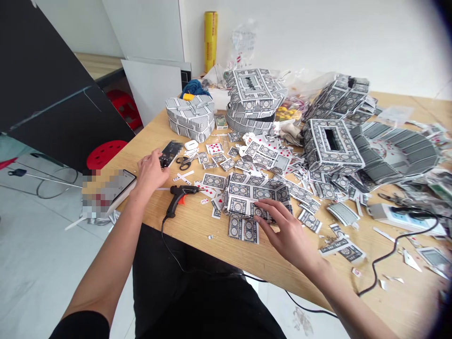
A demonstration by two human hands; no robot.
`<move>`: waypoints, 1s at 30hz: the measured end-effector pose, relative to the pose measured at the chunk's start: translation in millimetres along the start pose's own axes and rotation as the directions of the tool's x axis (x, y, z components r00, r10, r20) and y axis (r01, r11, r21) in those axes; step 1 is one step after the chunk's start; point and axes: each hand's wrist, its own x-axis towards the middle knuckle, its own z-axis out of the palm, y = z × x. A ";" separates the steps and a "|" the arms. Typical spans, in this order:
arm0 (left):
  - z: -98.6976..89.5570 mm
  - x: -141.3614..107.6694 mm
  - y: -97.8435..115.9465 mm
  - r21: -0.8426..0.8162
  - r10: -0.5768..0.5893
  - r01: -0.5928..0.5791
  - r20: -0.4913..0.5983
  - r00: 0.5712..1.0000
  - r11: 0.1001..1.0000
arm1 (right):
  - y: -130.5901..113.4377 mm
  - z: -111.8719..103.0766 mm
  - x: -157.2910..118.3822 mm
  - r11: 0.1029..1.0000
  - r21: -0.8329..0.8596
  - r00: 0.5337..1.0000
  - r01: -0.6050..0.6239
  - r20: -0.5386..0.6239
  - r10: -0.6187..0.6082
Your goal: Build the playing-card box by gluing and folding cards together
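My left hand (151, 169) is at the table's left side, fingers bent and apart, touching the near end of a dark, flat, partly blurred rectangular object (171, 153). My right hand (282, 228) grips the near wall of an open rectangular box (238, 189) made of patterned playing cards, the thumb lower on the outside and the fingers over the rim. A joined card panel (243, 230) lies in front of the box. Between my hands, a black hot glue gun (178, 197) with an orange trigger lies on its side. Black-handled scissors (183, 163) rest beyond it.
Finished card boxes, including a heart-shaped one (190, 120) and a slotted one (332, 146), stand behind. Loose cards and scraps are strewn around. A round card tray (395, 148) and a power strip (406, 219) are on the right. The gun's cord (219, 274) hangs below the table edge.
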 end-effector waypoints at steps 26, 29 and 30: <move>-8.9 -47.9 55.4 -0.086 0.134 -0.140 -0.067 0.989 0.986 | 0.7 -0.1 -0.3 1.000 -0.020 1.000 0.005 0.001 -0.005; -5.2 -78.4 85.9 -0.227 0.317 -0.341 -0.134 0.939 0.912 | 0.2 -0.8 -0.2 1.000 -0.027 1.000 -0.005 0.011 0.005; -3.4 -88.8 95.9 -0.278 0.377 -0.406 -0.154 0.913 0.870 | -0.1 -0.9 -0.2 1.000 -0.029 1.000 -0.008 0.013 0.009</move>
